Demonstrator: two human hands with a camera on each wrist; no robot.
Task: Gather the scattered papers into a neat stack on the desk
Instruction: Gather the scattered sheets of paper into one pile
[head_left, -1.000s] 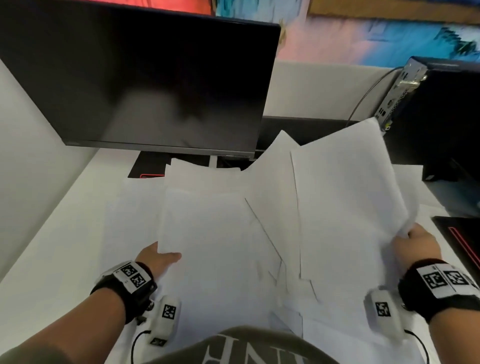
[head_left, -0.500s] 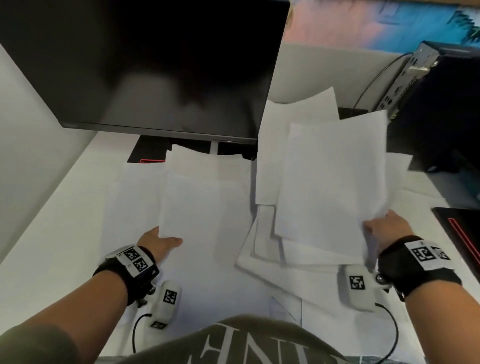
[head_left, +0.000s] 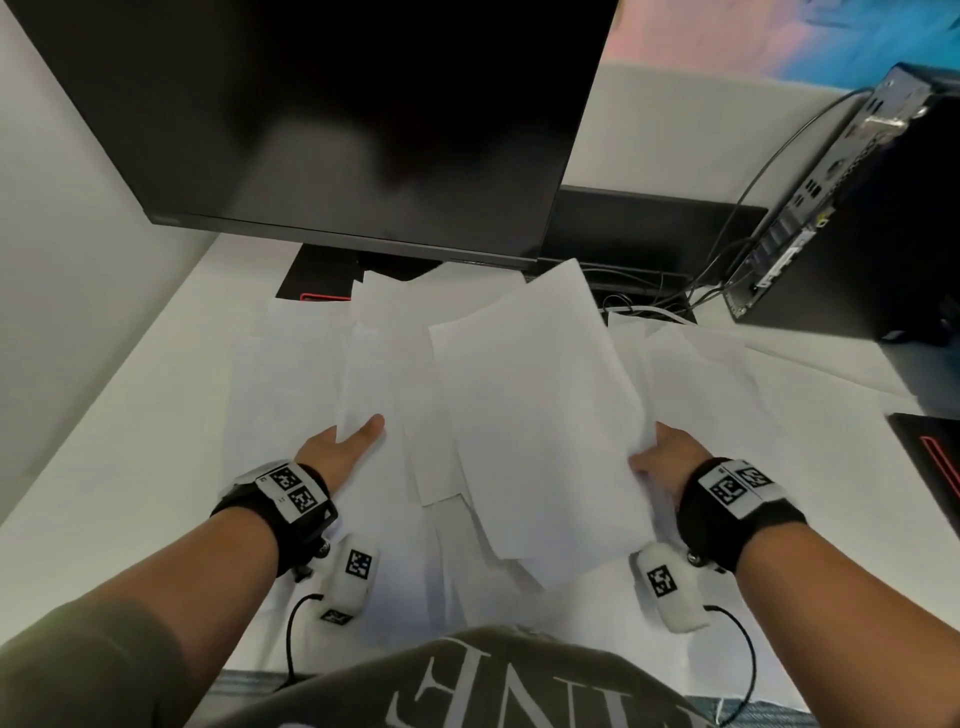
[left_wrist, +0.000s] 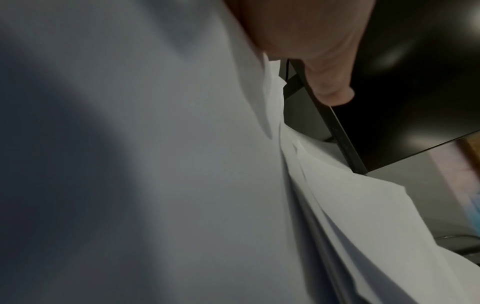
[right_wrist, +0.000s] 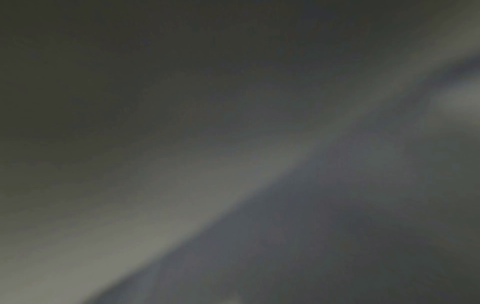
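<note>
lifted sheaf (head_left: 540, 415) mid-desk, long axis running away from the body, tilted left | right hand (head_left: 662, 460) grasps its right edge, nearer | left hand (head_left: 337, 449) pinches left sheet (head_left: 374, 374), thumb on top | loose papers (head_left: 717, 374) lie right | monitor (head_left: 337, 119) crowds the far edge; desk (head_left: 130, 441) offers room left

Both forearms reach in from the frame's bottom corners; left hand (head_left: 340, 449) lower left, thumb out, right hand (head_left: 667, 457) lower right, fingers hidden.
</note>
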